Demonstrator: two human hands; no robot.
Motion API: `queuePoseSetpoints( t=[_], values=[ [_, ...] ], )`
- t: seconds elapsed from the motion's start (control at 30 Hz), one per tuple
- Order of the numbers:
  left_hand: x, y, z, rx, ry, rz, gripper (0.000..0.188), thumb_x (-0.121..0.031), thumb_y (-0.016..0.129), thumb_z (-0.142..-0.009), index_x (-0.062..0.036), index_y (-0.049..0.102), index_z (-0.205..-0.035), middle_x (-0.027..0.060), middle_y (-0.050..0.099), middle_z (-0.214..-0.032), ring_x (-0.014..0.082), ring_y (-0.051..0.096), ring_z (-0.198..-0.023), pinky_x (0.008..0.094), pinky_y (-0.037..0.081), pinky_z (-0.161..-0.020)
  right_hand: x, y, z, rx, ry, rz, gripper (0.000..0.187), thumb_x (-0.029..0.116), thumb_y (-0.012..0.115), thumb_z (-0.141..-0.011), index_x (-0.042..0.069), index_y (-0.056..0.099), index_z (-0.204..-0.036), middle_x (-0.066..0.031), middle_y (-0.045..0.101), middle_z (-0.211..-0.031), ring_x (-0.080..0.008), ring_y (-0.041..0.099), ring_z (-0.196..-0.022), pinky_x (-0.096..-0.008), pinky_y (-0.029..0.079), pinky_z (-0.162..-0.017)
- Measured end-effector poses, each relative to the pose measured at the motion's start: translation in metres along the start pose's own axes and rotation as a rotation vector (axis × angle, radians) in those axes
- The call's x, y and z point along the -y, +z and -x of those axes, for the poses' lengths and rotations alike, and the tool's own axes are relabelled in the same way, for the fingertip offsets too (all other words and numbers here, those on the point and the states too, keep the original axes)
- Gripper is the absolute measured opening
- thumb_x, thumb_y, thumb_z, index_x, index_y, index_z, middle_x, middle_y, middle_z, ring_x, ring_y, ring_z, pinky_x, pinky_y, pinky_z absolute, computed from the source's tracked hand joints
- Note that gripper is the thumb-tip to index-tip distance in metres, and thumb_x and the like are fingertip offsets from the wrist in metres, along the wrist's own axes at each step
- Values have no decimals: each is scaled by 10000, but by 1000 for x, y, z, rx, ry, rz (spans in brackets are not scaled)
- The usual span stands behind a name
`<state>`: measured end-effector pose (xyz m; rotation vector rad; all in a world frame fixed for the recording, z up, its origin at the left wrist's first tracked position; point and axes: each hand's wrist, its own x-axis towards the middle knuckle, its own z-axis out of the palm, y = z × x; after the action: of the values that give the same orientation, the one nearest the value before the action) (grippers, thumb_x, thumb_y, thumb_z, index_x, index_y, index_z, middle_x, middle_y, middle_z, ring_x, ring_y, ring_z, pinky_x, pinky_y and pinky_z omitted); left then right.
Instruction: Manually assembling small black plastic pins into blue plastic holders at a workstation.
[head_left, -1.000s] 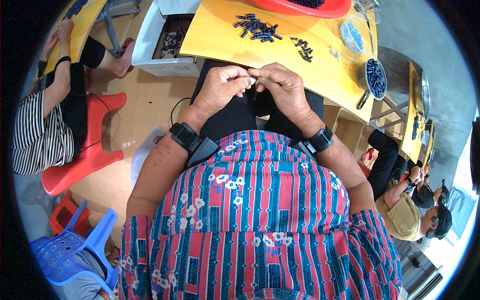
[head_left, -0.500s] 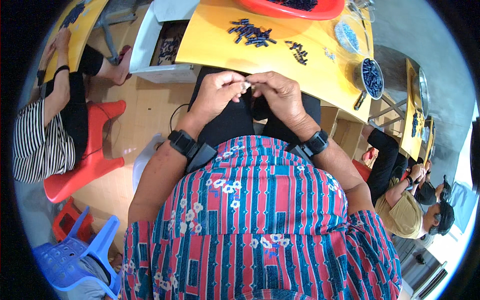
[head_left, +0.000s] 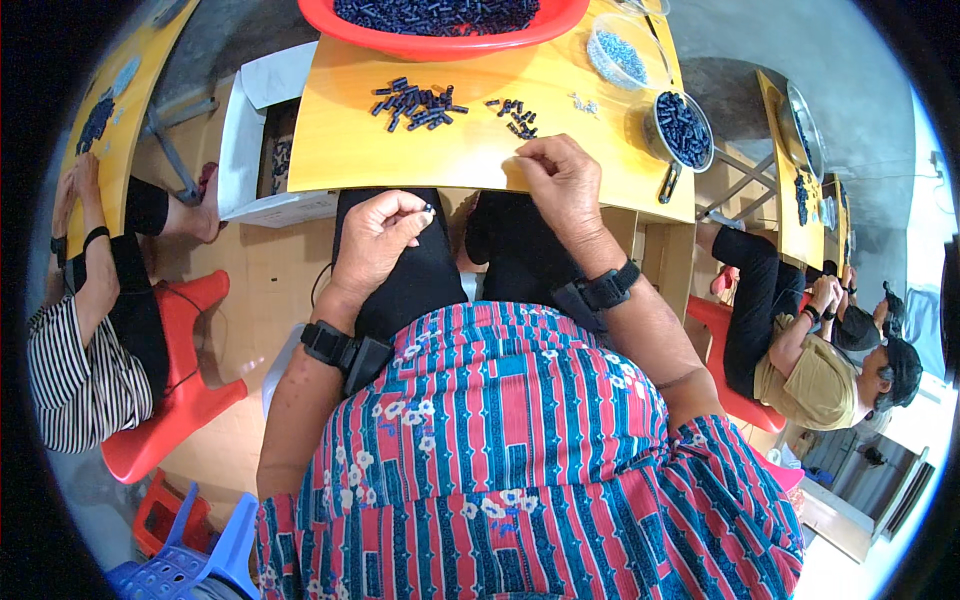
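The left hand pinches one tiny dark-and-white piece above the lap; the right hand hangs by the flat yellow tabletop's edge, fingers curled, contents indiscernible. Beyond, a small pile and larger pile of dark-blue cylinders remain loose before the heaped, round red basin; which are finished, I cannot tell.

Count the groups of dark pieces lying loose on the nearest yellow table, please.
2: the larger pile at left, the smaller pile to its right, near the right hand, which may hide some.
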<state>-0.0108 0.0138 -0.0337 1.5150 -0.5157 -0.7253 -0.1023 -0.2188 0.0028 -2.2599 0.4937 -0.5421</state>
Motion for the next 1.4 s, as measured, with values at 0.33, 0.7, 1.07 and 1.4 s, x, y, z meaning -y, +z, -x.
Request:
queuePoseSetpoints(
  t=[0.33,0.7,1.07,1.4],
  values=[
    [-8,1,0,-12,1,-39,67,-73,655,-881,-9,654,-902,-18,605,-784,31,545,-669,191,482,-589,-21,-7,-17,-45,-70,168,117,50,705,-777,45,717,-893,-68,621,-755,-140,604,-615,-261,494,-579],
    [-6,1,0,-30,12,-1,54,-46,666,-858,-2,663,-890,-6,632,-793,35,559,-667,192,489,-575,-24,-13,-14,20,-141,264,109,47,684,-761,53,714,-865,-104,624,-775,-236,632,-706,-315,507,-649],
    [-3,-1,-1,0,28,-23,75,-86,658,-881,-15,657,-904,-22,616,-807,26,544,-690,190,475,-595,-18,-18,-5,247,-284,539,103,54,568,-846,72,576,-947,-127,571,-927,-337,604,-853,-414,515,-749],
    [0,0,-1,-8,51,-24,77,-75,677,-866,-13,675,-911,-1,640,-789,39,563,-679,203,489,-590,-17,-18,-8,305,-513,425,99,60,550,-861,77,581,-953,-134,580,-917,-336,611,-845,-412,524,-743]
  ],
)
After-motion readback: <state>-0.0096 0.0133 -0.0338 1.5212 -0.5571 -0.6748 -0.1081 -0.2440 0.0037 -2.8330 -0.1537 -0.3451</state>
